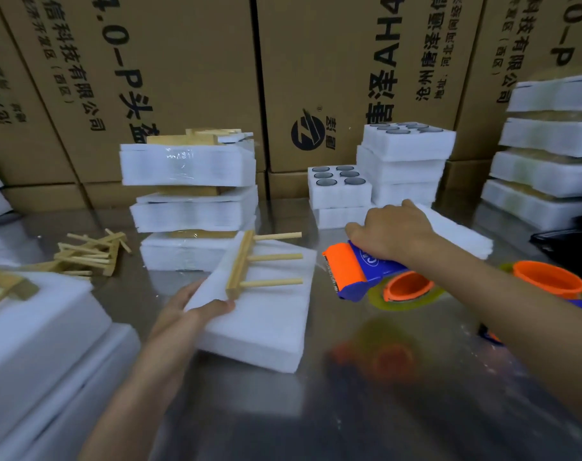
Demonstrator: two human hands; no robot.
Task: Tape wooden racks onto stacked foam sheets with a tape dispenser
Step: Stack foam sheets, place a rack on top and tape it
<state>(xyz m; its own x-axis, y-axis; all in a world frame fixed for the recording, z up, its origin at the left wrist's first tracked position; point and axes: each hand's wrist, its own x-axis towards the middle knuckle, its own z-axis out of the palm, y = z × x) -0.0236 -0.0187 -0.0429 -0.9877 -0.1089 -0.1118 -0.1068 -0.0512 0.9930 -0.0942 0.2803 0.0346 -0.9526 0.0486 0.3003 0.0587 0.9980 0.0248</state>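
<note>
Starting at the left edge, a blurred foam block (43,314) carries a wooden piece, and loose wooden racks (90,252) lie piled on the shiny table (399,410) behind it. Next comes a pile of finished bundles (191,207), three high, foam with wood bound under glossy clear tape, so a good share of the job looks done.

At centre, the left hand (183,311) grips the near-left edge of the stacked foam sheets (266,314), thumb on top, tilting them up off the table. A wooden rack (249,264) rests on their upper face, its three pegs pointing right. No tape is visible on this stack; by my reading it is the one about to be wrapped.

Just right, the right hand (389,231) clasps the orange-and-blue tape dispenser (359,274) from above, close to the stack's right edge. Behind it sit foam trays with round holes (341,186); further right stand more wrapped bundles (549,154).

Cardboard cartons (189,61) behind bear sideways print: "科技有限公司", "AH4", "–P", "沧州" and a round black logo.
</note>
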